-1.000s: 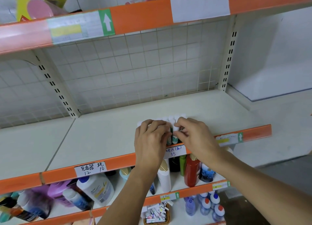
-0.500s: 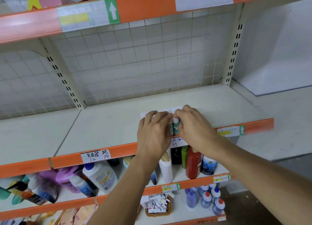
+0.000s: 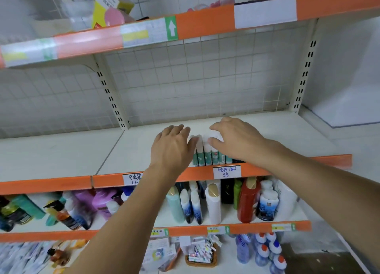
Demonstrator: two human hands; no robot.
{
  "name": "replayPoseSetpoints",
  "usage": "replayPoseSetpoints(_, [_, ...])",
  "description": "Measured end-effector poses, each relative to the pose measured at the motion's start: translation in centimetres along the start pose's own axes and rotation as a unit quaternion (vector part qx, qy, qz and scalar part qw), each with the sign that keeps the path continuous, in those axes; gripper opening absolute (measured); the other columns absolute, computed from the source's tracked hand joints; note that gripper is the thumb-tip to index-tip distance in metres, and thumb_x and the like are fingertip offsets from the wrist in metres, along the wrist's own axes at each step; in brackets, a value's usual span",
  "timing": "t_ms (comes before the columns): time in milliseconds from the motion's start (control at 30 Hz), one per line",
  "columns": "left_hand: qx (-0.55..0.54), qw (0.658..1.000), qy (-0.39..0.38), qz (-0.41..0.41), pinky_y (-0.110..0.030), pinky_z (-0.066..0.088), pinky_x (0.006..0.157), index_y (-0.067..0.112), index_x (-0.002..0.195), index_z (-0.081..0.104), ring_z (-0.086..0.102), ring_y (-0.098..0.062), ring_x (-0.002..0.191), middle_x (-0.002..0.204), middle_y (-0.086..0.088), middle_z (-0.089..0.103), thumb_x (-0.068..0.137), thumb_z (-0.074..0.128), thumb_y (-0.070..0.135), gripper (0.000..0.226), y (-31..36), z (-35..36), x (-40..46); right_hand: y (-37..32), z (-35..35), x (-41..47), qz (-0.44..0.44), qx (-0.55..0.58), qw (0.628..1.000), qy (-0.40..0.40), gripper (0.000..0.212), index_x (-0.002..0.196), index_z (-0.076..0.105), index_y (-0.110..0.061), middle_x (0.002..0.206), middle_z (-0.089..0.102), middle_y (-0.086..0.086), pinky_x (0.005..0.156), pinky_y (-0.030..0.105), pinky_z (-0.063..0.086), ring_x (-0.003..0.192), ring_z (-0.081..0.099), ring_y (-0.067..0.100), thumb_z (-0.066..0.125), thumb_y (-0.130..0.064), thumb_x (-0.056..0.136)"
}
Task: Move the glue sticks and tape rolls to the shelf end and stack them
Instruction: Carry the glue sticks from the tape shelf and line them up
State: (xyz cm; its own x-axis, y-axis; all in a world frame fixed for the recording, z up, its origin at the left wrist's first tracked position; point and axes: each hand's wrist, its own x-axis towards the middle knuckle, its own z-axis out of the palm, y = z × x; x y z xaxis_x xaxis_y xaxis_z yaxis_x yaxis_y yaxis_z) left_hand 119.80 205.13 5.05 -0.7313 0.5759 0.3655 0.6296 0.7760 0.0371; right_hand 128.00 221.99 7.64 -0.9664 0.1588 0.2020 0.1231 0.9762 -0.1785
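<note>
A row of several glue sticks (image 3: 207,153), white caps and green bodies, lies side by side on the cream shelf (image 3: 144,148), close behind its orange front rail. My left hand (image 3: 172,148) hovers at the row's left end with fingers straight and spread, holding nothing. Over the row's right end my right hand (image 3: 236,139) is spread, its fingers loosely bent above the caps and covering the sticks there. No tape rolls are in sight.
A shelf (image 3: 144,35) with boxes and pink items hangs overhead. Bottles of shampoo and detergent (image 3: 213,201) fill the shelf below. A slotted upright (image 3: 302,76) marks the shelf's right end, with a white wall (image 3: 345,72) beyond. A wire grid backs the shelf.
Both hands have let go of the glue sticks and lifted apart, left hand to the left, right hand to the right. The row now shows between them.
</note>
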Motion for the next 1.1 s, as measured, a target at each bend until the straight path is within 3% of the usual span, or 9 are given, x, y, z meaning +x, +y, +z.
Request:
replayPoseSetpoints(167, [0.045, 0.989, -0.098, -0.1, -0.041, 0.026, 0.114, 0.02, 0.142, 0.047, 0.032, -0.025, 0.142, 0.15, -0.004, 0.043, 0.101, 0.015, 0.058, 0.064, -2.9, -1.6, -1.5, -3.6, 0.2, 2.0, -0.062, -0.016, 0.992, -0.105, 0.061, 0.139, 0.05, -0.019, 0.136, 0.05, 0.007, 0.098, 0.044, 0.045, 0.123, 0.05, 0.027, 0.046, -0.062, 0.095])
replayPoseSetpoints(367, [0.076, 0.977, -0.126, -0.156, -0.041, 0.034, 0.108, 0.018, 0.135, 0.051, 0.044, -0.025, 0.13, 0.137, -0.004, 0.053, 0.099, 0.011, 0.061, 0.069, -6.5, -2.3, -3.4, -8.1, 1.7, 4.4, -0.119, -0.036, 0.978, -0.17, 0.067, 0.143, 0.045, -0.018, 0.138, 0.047, 0.006, 0.102, 0.045, 0.044, 0.124, 0.048, 0.026, 0.046, -0.064, 0.094])
replayPoseSetpoints(767, [0.091, 0.953, -0.133, -0.258, -0.042, 0.039, 0.101, 0.016, 0.126, 0.053, 0.051, -0.028, 0.119, 0.126, -0.007, 0.058, 0.099, 0.013, 0.061, 0.066, -18.2, -3.2, -7.6, -19.8, 7.2, 9.8, -0.226, -0.053, 0.952, -0.201, 0.061, 0.144, 0.041, -0.021, 0.143, 0.04, 0.008, 0.104, 0.048, 0.041, 0.129, 0.042, 0.03, 0.045, -0.057, 0.095])
replayPoseSetpoints(900, [0.092, 0.946, -0.127, -0.282, -0.042, 0.037, 0.104, 0.016, 0.133, 0.051, 0.048, -0.028, 0.125, 0.133, -0.008, 0.056, 0.099, 0.013, 0.061, 0.067, -22.9, -3.5, -8.6, -24.6, 8.8, 11.5, -0.252, -0.037, 0.946, -0.201, 0.067, 0.151, 0.034, -0.022, 0.154, 0.031, 0.008, 0.11, 0.046, 0.036, 0.139, 0.034, 0.03, 0.044, -0.057, 0.095])
replayPoseSetpoints(1100, [0.086, 0.932, -0.121, -0.331, -0.042, 0.036, 0.104, 0.017, 0.137, 0.05, 0.046, -0.029, 0.128, 0.138, -0.009, 0.053, 0.101, 0.016, 0.058, 0.064, -29.4, -4.2, -10.6, -31.7, 11.0, 14.2, -0.293, -0.031, 0.934, -0.2, 0.064, 0.15, 0.033, -0.02, 0.154, 0.032, 0.011, 0.113, 0.047, 0.033, 0.139, 0.034, 0.031, 0.044, -0.053, 0.096])
